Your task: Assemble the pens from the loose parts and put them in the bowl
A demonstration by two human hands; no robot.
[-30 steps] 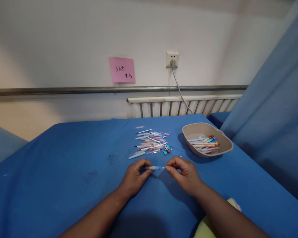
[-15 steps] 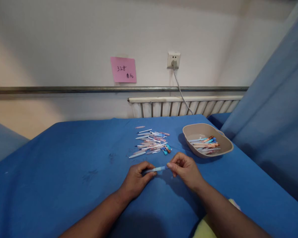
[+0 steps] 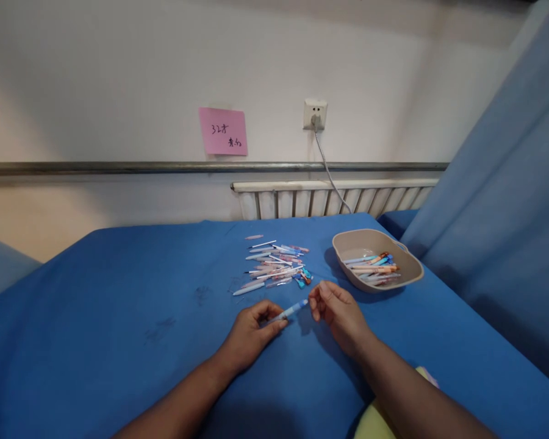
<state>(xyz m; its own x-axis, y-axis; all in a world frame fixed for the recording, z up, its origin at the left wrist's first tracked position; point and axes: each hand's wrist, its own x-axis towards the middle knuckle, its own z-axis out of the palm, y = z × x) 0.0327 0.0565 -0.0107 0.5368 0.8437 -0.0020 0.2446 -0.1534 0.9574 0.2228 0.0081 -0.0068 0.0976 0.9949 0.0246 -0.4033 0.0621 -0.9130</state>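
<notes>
My left hand [image 3: 251, 329] is closed around the lower end of a light blue pen [image 3: 291, 310], which tilts up to the right. My right hand [image 3: 337, 312] is pinched at the pen's upper tip, fingers curled. Both hands rest low over the blue cloth of the table [image 3: 119, 317]. Just beyond them lies a loose pile of pens and pen parts [image 3: 274, 266]. A beige bowl [image 3: 406, 266] holding several pens stands to the right of the pile.
A radiator [image 3: 329, 198] and a metal rail [image 3: 96, 166] run along the wall behind the table. A pink note [image 3: 223, 131] and a socket with a grey cable [image 3: 315, 114] hang above. Blue fabric [image 3: 498, 183] rises on the right. A yellow-green object [image 3: 375, 424] sits under my right forearm.
The pen was held level between both hands; now its right end is raised and my right hand has moved up and slightly away toward the tip.
</notes>
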